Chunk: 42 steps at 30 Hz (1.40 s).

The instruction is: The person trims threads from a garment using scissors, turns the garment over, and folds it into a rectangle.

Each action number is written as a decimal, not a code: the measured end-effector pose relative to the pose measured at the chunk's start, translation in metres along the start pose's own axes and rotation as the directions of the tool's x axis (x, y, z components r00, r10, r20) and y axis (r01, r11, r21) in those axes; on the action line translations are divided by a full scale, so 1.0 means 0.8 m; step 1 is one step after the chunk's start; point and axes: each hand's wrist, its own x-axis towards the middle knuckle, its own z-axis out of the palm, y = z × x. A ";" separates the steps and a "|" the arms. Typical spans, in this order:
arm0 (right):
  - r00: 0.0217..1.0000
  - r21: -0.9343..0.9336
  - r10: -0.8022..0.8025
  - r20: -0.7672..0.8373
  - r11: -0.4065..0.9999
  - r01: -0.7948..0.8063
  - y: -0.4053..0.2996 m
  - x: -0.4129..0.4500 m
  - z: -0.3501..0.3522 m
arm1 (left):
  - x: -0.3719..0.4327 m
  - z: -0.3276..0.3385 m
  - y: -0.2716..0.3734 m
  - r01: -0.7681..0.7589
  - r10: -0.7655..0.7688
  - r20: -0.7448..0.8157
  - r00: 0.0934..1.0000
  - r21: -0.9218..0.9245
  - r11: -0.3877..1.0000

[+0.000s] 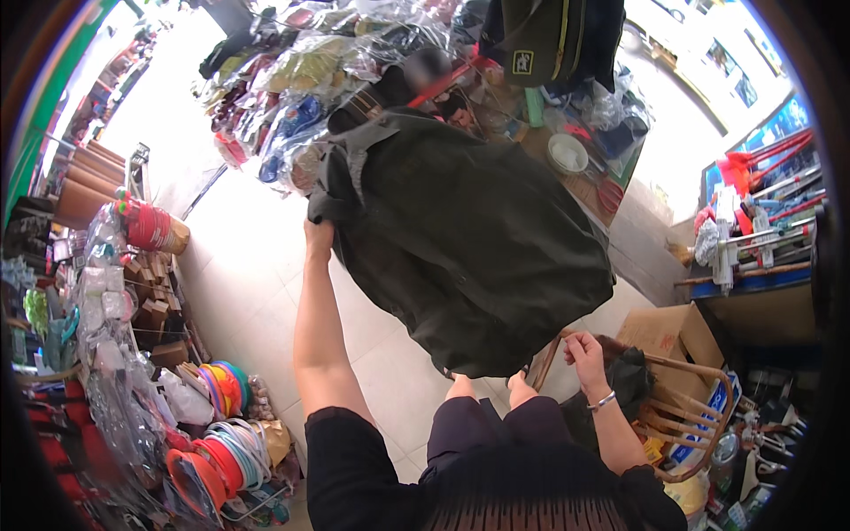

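Observation:
A large dark green fabric garment [465, 239], which looks like a jacket, hangs spread out in front of me above the tiled floor. My left hand [320, 233] grips its bunched edge at the left, below a collar-like grey flap. At the garment's lower right, just apart from its hem, my right hand [582, 352] is raised with bent fingers and a metal bracelet on the wrist. Whether those fingers pinch anything is too small to tell. More dark cloth lies on a bamboo chair [687, 411] beside my right forearm.
Ahead stands a table [541, 143] with a white bowl [568, 154], red-handled scissors [609, 196] and plastic-wrapped goods [312, 60]. A dark bag [551, 40] is at its far side. Shelved wares line the left. A cardboard box [664, 332] and mop handles [764, 232] are at right.

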 end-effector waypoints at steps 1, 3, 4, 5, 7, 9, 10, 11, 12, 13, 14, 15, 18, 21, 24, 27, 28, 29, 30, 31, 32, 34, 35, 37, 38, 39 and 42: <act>0.999 0.011 -0.032 0.018 0.999 0.032 -0.011 0.006 0.004 | -0.018 -0.004 0.029 -0.001 0.002 0.072 0.997 -0.011 1.000; 0.985 -0.026 -0.132 0.109 0.990 0.136 -0.060 0.018 0.017 | -0.067 -0.022 0.070 -0.215 0.232 0.200 0.952 -0.104 0.971; 0.963 -0.057 -0.185 0.197 0.978 0.200 -0.088 0.026 0.024 | -0.092 -0.036 0.076 -0.283 0.278 0.336 0.900 -0.035 0.959; 0.933 -0.085 -0.233 0.275 0.961 0.265 -0.114 0.035 0.032 | -0.123 -0.041 0.079 -0.293 0.330 0.472 0.818 -0.153 0.944; 0.823 -0.135 -0.466 0.326 0.838 0.528 -0.155 0.057 0.050 | -0.209 -0.016 0.164 -0.560 0.500 0.605 0.620 -0.105 0.822; 0.667 -0.173 -0.654 0.358 0.655 0.735 -0.220 0.053 0.084 | -0.282 -0.010 0.203 -0.735 0.580 0.718 0.385 -0.142 0.663; 0.467 -0.235 -0.805 0.366 0.406 0.883 -0.245 0.050 0.103 | -0.319 -0.006 0.219 -0.718 0.566 0.756 0.328 -0.191 0.670; 0.233 -0.284 -0.891 0.390 0.124 0.951 -0.264 0.053 0.116 | -0.355 -0.004 0.234 -0.694 0.550 0.789 0.274 -0.234 0.681; 0.086 -0.336 -0.799 0.595 -0.150 0.930 -0.246 0.104 0.111 | -0.380 -0.002 0.256 -0.641 0.555 0.800 0.230 -0.305 0.704; -0.017 -0.319 -0.632 0.775 -0.413 0.853 -0.221 0.149 0.103 | -0.403 0.000 0.273 -0.580 0.558 0.809 0.185 -0.369 0.726; -0.126 -0.094 -0.483 0.867 -0.406 0.909 -0.246 0.106 0.114 | -0.428 -0.004 0.276 -0.561 0.563 0.791 0.239 -0.361 0.745; -0.157 0.069 -0.358 0.920 -0.246 0.967 -0.259 0.077 0.108 | -0.449 -0.005 0.278 -0.543 0.573 0.772 0.275 -0.367 0.755; 0.012 0.176 -0.424 0.906 0.402 0.899 -0.255 0.037 0.090 | -0.492 -0.016 0.263 -0.526 0.547 0.749 0.373 -0.315 0.790; 0.097 0.064 -0.304 0.948 0.479 0.876 -0.297 -0.013 0.043 | -0.542 -0.010 0.238 -0.509 0.469 0.704 0.533 -0.175 0.843; -0.248 0.344 -0.308 0.919 0.310 0.886 -0.334 -0.069 0.009 | -0.577 0.027 0.215 -0.267 0.133 0.656 0.743 0.107 0.958; -0.291 0.357 -0.225 0.930 0.364 0.860 -0.346 -0.090 -0.023 | -0.584 0.060 0.178 -0.301 0.108 0.688 0.717 0.166 0.939; -0.284 0.350 -0.221 0.933 0.375 0.858 -0.346 -0.093 -0.035 | -0.583 0.072 0.179 -0.290 0.100 0.691 0.716 0.164 0.943; -0.285 0.351 -0.217 0.934 0.392 0.850 -0.345 -0.095 -0.046 | -0.578 0.084 0.180 -0.349 0.102 0.742 0.663 0.185 0.919; -0.283 0.350 -0.217 0.934 0.412 0.841 -0.344 -0.095 -0.059 | -0.573 0.099 0.183 -0.407 0.096 0.792 0.603 0.201 0.891; -0.278 0.345 -0.214 0.937 0.428 0.835 -0.341 -0.097 -0.070 | -0.574 0.112 0.179 -0.425 0.142 0.794 0.591 0.156 0.892; -0.271 0.347 -0.228 0.935 0.431 0.833 -0.339 -0.097 -0.079 | -0.577 0.122 0.177 -0.460 0.177 0.783 0.596 0.152 0.875; -0.240 0.351 -0.292 0.926 0.430 0.832 -0.329 -0.092 -0.102 | -0.580 0.138 0.171 -0.487 0.204 0.778 0.594 0.145 0.861; -0.232 0.346 -0.292 0.928 0.445 0.826 -0.324 -0.089 -0.117 | -0.584 0.145 0.167 -0.477 0.284 0.747 0.601 0.051 0.877; -0.105 0.346 -0.446 0.889 0.505 0.791 -0.308 -0.084 -0.142 | -0.593 0.152 0.157 -0.399 0.339 0.718 0.607 -0.093 0.912; -0.071 0.313 -0.441 0.895 0.504 0.805 -0.304 -0.082 -0.155 | -0.602 0.153 0.136 -0.273 0.237 0.777 0.583 -0.088 0.958; -0.063 0.307 -0.436 0.898 0.518 0.798 -0.296 -0.079 -0.172 | -0.607 0.157 0.117 -0.147 0.148 0.832 0.534 -0.081 0.986; 0.207 0.200 -0.656 0.726 0.489 0.849 -0.254 -0.087 -0.217 | -0.602 0.176 0.121 -0.123 0.019 0.647 0.762 0.116 0.986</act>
